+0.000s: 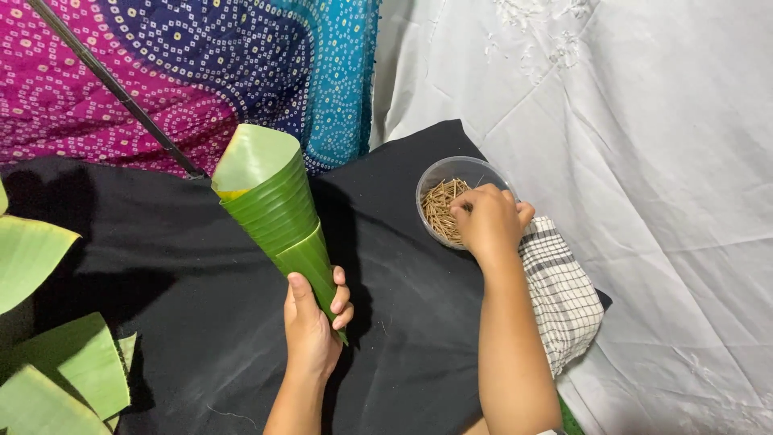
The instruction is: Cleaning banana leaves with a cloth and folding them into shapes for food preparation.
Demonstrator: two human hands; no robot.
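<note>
While gripping leaf cone [274, 209], perhaps sticks [443, 211].

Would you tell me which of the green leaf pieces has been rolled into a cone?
The green leaf cone held upright in the left hand; the other green leaf pieces lie flat on the black cloth at the left edge.

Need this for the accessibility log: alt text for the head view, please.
The left hand grips the narrow end of a rolled green leaf cone, held upright over a black cloth. The right hand reaches into a clear bowl of small wooden sticks, beside a folded checked cloth. Cut leaf pieces lie at left.
</note>
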